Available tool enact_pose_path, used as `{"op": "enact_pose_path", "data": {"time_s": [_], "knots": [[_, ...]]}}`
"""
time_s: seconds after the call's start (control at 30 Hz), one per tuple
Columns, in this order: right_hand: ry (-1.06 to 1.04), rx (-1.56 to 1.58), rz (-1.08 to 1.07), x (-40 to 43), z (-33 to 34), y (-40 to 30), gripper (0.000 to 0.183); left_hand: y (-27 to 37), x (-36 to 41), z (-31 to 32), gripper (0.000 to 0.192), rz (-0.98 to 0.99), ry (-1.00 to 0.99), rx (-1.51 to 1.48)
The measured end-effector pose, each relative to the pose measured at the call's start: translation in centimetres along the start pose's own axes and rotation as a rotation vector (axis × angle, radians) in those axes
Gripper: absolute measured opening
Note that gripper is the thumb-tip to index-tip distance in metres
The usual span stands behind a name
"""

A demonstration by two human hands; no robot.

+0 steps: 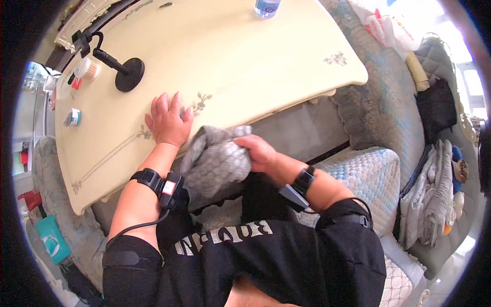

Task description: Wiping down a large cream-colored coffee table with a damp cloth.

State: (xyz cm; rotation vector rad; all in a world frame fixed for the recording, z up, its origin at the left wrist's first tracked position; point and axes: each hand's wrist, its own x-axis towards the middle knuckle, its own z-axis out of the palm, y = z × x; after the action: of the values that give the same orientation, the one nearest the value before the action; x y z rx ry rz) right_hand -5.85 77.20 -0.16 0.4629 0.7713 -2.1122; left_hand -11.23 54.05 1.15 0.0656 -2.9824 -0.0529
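My right hand (261,153) grips a crumpled grey-and-white patterned cloth (218,165), which hangs over my lap at the table's near edge. The cloth is somewhat blurred, and its folds hide some of my fingers. On the cream tabletop (245,73), my left hand (168,119) lies flat, palm down, with its fingers apart and nothing in it. Printed flower sprigs show beside that hand. Beyond it stands the round black base (130,75) of a stand.
A clear plastic bottle (266,8) stands at the far edge. To the left are a tub of toothpicks (87,69) and a small round container (73,117). Quilted sofa covers (360,172) lie to the right, with folded grey fabric (429,195) beyond.
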Motion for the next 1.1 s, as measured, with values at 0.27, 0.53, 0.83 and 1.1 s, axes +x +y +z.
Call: {"op": "enact_pose_path", "data": {"time_s": [0.27,0.53,0.83,1.1], "knots": [[0.474,-0.251,-0.742,-7.5,-2.5,-13.9,0.021,1.1,0.1,-1.2,0.054,-0.049,-0.112,-0.016],[0.630,-2.271,-0.985,0.4,2.0,-1.3,0.057,0.6,0.3,-0.4,0.051,-0.012,-0.035,0.034],[0.541,-2.228,-1.047,-2.7,-4.8,-8.9,0.063,0.0,0.0,0.7,0.054,0.112,0.112,0.094],[1.469,-2.003,-0.746,-7.9,-14.7,-25.2,0.053,-1.5,0.1,1.7,0.051,0.181,0.138,0.038]]}}
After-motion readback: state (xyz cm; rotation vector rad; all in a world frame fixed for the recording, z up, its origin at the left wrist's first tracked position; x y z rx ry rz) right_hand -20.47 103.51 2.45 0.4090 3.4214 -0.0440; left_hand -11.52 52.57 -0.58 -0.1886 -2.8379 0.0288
